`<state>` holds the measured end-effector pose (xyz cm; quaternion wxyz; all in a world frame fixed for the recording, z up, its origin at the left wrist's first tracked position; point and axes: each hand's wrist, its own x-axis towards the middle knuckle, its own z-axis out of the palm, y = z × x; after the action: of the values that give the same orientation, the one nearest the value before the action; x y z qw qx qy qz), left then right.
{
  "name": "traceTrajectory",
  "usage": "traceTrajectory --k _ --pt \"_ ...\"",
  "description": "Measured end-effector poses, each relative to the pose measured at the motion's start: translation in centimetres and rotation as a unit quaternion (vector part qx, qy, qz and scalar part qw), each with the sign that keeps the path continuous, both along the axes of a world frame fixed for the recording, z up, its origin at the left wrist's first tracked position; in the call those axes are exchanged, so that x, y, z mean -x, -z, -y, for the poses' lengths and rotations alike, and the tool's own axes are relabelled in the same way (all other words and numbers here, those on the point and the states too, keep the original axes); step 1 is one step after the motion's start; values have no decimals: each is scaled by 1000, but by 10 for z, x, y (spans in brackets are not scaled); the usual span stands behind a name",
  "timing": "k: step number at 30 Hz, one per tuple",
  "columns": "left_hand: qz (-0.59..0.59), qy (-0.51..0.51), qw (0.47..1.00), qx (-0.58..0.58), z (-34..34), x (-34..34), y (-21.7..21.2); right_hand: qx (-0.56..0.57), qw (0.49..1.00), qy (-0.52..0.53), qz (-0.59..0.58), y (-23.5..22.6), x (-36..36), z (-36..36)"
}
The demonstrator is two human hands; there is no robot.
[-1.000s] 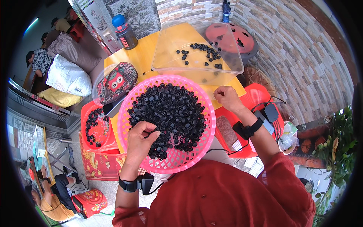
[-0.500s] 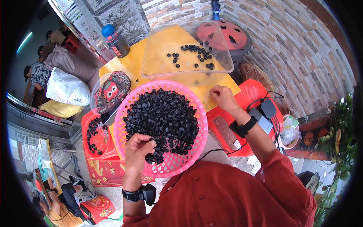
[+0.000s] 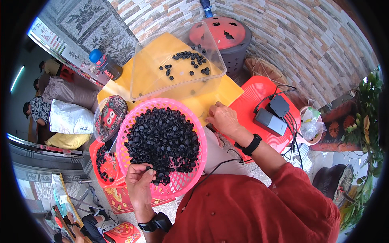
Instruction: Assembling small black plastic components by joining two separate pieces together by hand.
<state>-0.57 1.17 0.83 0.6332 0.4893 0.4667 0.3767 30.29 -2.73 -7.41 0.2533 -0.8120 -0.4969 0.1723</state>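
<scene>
A pink lattice basket holds a heap of small black plastic caps. Over its near left edge is my left hand, thumb and fingertips pinched on a small black cap at the side of the heap. My right hand hovers by the near right edge of the yellow table, right of the basket. Its fingers are curled in, and whatever they may hold is hidden. Beyond the basket a clear plastic bin stands on the table, with several black caps scattered in it.
Left of the basket are a patterned cap and a dark bottle with blue lid. A red stool at right bears a power bank and cables. A red tray with black caps sits lower left.
The whole view has shifted, so the table and bin appear further left. My right hand has come a little closer to me along the table edge. My left hand stays pinched at the heap.
</scene>
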Motion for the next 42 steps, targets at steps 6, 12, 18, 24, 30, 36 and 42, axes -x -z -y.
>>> traceTrajectory --k 6,12,18,24,30,36,42 --pt "4 1 1000 0 4 -6 0 -31 998 21 41 27 -1 -6" --pt "17 -1 1000 0 3 -6 3 -130 990 43 20 23 -8 -5" --pt "32 2 999 5 3 -7 7 -116 987 -71 88 34 -16 -14" --pt "37 7 999 3 4 -6 10 -172 981 -22 84 34 -13 -15" --pt "40 -3 999 12 4 -10 10 -212 971 8 110 44 -21 -18" --pt "41 -5 999 14 4 -6 12 -255 965 51 34 42 -22 -16" --pt "43 -3 999 19 5 -9 12 -175 976 22 129 50 -23 -23"
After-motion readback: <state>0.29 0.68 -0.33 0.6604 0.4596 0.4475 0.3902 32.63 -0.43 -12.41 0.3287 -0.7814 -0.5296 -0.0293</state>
